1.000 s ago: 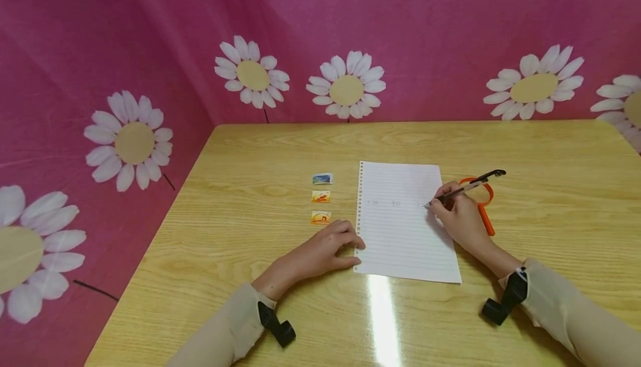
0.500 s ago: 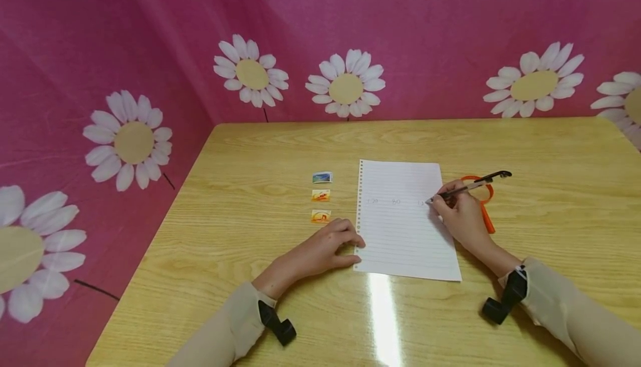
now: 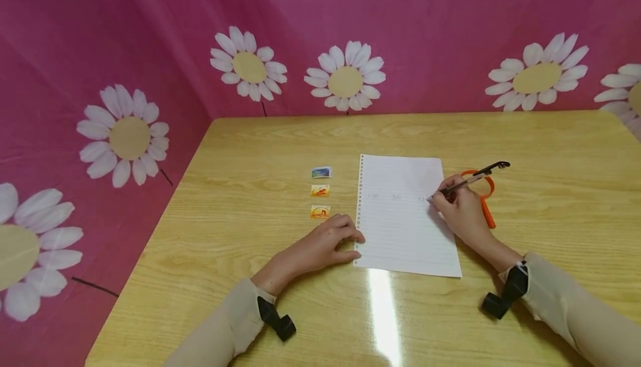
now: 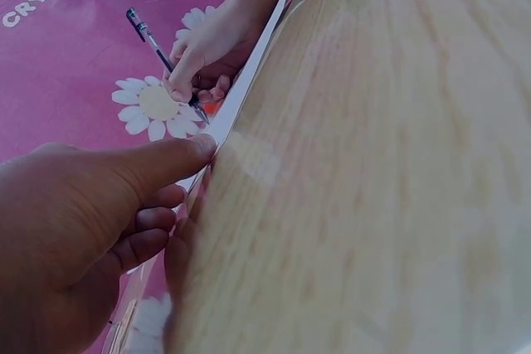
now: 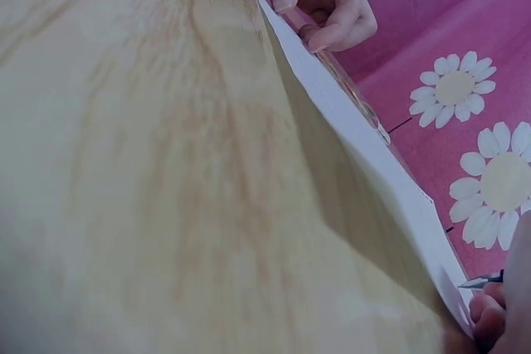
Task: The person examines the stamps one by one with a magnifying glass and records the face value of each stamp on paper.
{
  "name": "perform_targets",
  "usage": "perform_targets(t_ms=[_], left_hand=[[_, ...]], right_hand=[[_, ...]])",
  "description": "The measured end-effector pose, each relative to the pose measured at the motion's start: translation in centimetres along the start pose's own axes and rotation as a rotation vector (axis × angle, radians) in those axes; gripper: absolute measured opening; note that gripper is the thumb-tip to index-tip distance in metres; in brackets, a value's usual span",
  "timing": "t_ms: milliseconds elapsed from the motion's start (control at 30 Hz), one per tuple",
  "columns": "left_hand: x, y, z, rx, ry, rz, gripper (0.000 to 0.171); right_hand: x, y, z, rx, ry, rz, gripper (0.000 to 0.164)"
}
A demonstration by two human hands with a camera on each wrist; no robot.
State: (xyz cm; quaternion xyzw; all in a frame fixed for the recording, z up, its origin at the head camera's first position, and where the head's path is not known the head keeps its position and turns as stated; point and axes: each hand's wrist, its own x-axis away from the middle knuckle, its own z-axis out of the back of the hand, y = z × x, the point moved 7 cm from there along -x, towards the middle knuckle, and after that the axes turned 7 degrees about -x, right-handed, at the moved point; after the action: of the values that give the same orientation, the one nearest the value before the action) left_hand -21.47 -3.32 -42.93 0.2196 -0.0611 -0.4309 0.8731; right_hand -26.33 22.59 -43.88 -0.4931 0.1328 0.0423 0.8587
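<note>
A lined sheet of loose-leaf paper [image 3: 400,233] lies on the table, with punched holes down its left edge and faint handwritten figures across it. My right hand [image 3: 463,214] pinches a black-and-clear pen [image 3: 487,170], its tip at the right end of the written line. My left hand [image 3: 325,244] rests beside the sheet, thumb and fingertips pressing on its lower left edge. In the left wrist view the thumb [image 4: 162,163] lies on the paper's edge. The pen's tip [image 5: 471,284] touches down near the sheet's edge in the right wrist view.
Left of the paper, three small stamp-like pictures stand in a column: a blue one [image 3: 321,172] and two yellow-orange ones, the upper [image 3: 320,191] and the lower [image 3: 320,212]. An orange-handled magnifying glass [image 3: 488,214] lies partly behind my right hand. A pink flowered curtain [image 3: 425,39] surrounds the table.
The pen's tip has shifted slightly right along the written line. The head view has tilted a little, so everything sits slightly higher. My left hand keeps its place on the paper.
</note>
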Motion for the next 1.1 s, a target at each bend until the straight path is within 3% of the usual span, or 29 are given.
perform_targets(t_ms=[633,867,1100], left_hand=[[-0.09,-0.17,-0.02,0.016,0.008,-0.001,0.023],[-0.18,-0.21,0.07,0.015,0.002,0.011,0.024],[-0.09,-0.13,-0.06,0.019,-0.004,0.021,0.024]], right_hand=[[0.17,-0.12,-0.16,0.002,-0.007,0.021,0.013],[0.01,0.00,0.43,-0.083,0.063,-0.010,0.013],[-0.03,0.47,0.46,-0.155,0.053,-0.026,0.015]])
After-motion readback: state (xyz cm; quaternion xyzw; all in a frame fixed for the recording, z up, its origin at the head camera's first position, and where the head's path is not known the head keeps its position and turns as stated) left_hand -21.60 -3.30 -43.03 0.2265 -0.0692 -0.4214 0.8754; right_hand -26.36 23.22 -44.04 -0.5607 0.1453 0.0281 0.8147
